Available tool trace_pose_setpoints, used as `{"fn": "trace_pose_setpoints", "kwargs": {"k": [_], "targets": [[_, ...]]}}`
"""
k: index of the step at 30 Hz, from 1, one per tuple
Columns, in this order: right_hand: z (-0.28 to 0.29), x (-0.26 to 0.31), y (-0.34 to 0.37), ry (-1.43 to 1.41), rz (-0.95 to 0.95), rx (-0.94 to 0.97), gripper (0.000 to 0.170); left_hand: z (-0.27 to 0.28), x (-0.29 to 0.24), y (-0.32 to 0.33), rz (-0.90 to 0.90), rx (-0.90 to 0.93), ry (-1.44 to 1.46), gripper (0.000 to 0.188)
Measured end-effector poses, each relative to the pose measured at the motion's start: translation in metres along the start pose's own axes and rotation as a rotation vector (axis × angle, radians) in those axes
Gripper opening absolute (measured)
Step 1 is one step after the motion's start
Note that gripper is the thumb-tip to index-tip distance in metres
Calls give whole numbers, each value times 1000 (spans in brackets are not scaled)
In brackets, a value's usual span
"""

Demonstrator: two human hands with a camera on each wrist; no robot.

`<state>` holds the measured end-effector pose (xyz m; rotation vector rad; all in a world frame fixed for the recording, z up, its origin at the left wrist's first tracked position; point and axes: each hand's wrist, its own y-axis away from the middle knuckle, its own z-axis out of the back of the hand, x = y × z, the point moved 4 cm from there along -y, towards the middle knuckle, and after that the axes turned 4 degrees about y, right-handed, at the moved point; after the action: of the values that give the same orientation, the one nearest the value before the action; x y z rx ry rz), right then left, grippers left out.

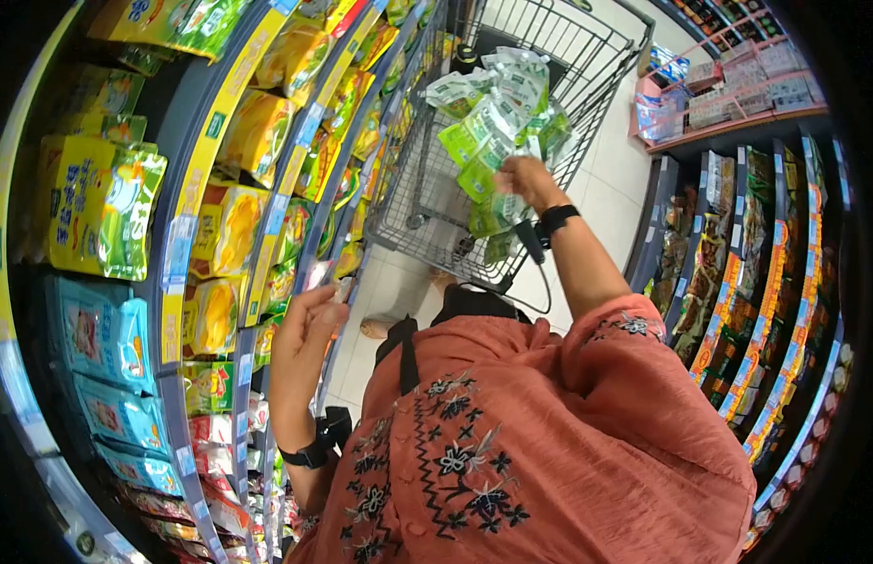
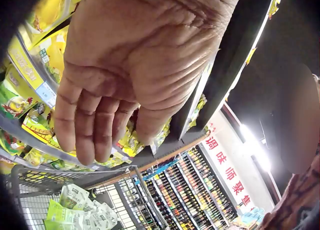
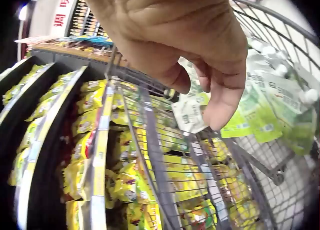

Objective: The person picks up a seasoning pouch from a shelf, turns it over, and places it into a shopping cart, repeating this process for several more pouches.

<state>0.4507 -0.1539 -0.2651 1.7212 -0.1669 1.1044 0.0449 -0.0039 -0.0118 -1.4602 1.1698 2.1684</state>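
Several pouches (image 1: 493,130) lie in the cart (image 1: 427,256), probably for carrying. The left hand (image 1: 303,338) is loose-fingered; whether the right hand (image 1: 530,181) grasps one, I cannot tell.

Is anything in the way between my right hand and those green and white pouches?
Nothing visible is. In the head view your right hand is right over the pouches in the shopping cart, with no other thing between them.
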Motion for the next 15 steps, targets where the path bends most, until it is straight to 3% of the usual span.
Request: {"fn": "trace_pose_setpoints", "kwargs": {"k": [3, 6, 13, 15], "targets": [[-4, -40, -22, -44, -180, -20, 26, -1, 13, -5, 25, 5, 33, 35], [-19, -47, -32, -19, -226, 26, 23, -3, 16, -13, 27, 7, 48, 38], [-29, 4, -90, 121, -9, 24, 31, -13, 40, -37, 132, -3, 92, 39], [-19, 11, -109, 260, 21, -114, 30, -19, 43, -46, 155, 8, 100, 39]]}}
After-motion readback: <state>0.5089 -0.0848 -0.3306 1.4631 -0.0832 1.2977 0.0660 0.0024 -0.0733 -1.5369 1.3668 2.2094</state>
